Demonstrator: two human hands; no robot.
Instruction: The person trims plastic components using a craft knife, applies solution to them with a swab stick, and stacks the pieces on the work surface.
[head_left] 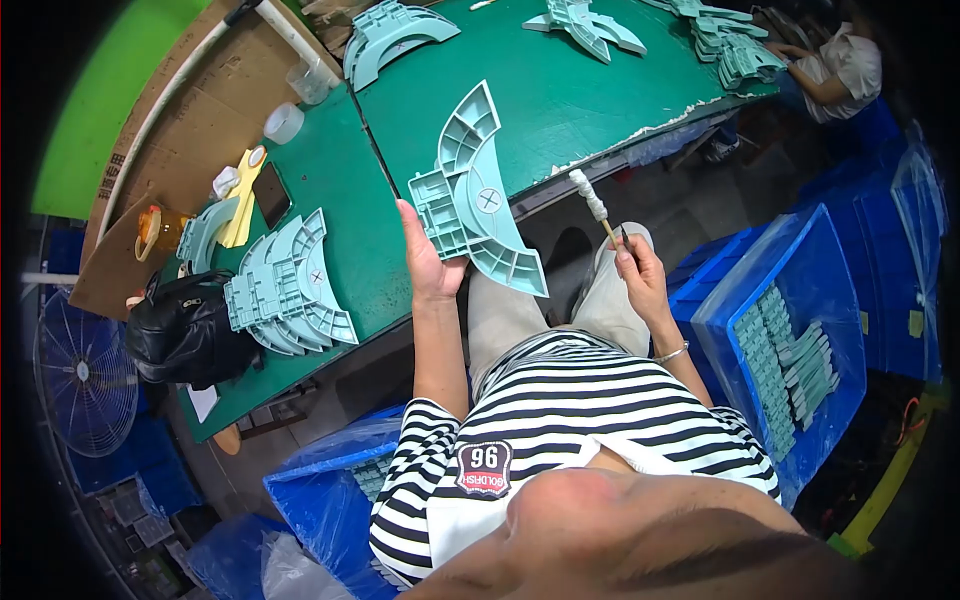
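While our left hand (430,268) grips the pale-teal, arc-shaped, ribbed plastic part (480,198) by its blocky side over the green desk (570,125) edge, our right hand (642,275), well apart, pinches a thin white-tipped stick (593,203). We'd guess light, stiff, slightly slick; hold the blocky side, spare the thin ribs.

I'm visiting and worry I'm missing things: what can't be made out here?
Head view:
Far side of the plastic part in the left hand: turned away.
Most contents of the lower-left blue bin: hidden by the striped sleeve.
What the co-worker at top right is doing: too small and dim.
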